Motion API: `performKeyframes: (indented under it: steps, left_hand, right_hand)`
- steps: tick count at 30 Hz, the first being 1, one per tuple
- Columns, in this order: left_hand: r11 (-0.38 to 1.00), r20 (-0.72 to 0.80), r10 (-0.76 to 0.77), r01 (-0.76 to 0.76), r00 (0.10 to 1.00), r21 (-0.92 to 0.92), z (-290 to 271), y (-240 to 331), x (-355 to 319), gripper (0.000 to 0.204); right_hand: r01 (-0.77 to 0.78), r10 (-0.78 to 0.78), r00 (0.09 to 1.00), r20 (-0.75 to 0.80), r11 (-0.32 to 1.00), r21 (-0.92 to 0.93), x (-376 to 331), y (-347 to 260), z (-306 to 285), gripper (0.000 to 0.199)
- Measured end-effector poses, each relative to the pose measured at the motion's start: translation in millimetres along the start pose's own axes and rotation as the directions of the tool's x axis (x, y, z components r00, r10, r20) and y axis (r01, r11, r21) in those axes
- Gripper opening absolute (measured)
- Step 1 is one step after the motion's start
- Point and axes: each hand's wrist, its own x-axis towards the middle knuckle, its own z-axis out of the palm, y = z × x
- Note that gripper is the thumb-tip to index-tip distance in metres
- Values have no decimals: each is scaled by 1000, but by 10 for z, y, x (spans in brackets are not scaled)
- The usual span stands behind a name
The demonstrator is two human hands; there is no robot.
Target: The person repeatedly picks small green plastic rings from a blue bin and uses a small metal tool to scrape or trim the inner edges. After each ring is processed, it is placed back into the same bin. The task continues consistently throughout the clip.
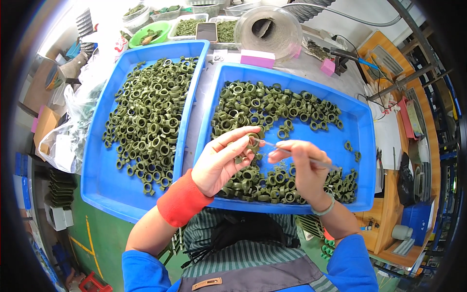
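Observation:
My left hand (pixel 221 163), a red band round its wrist, pinches a small olive-green ring (pixel 253 140) between thumb and fingers. My right hand (pixel 305 170) grips a slim, pen-like metal tool (pixel 327 165). Its thin tip reaches the ring; the exact shape of the tip is too small to make out. Both hands are above the right blue tray (pixel 362 141), where many similar green rings (pixel 272 100) lie heaped at the far side and along the near edge. Small green shavings (pixel 281 166) lie on the tray floor beneath the tool.
A second blue tray (pixel 104 182) at the left holds a large heap of green rings (pixel 153 117). Behind stand a pink block (pixel 258 59), a phone (pixel 206 32), tubs of green pieces (pixel 187 27) and a wide clear funnel-like tube (pixel 267 31). A plastic bag (pixel 78 121) lies left.

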Motion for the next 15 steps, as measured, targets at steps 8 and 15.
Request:
performKeyframes:
  steps: [8, 15]
  left_hand:
    - [726, 45, 358, -308, 933, 614, 30, -131, -2, 43]
    - [998, -38, -34, 36, 999, 42, 42, -11, -2, 43]
  right_hand:
    - [-177, 180, 983, 25, 979, -100, 110, 5, 40, 19]
    - [-83, 79, 996, -32, 986, -145, 69, 51, 82, 18]
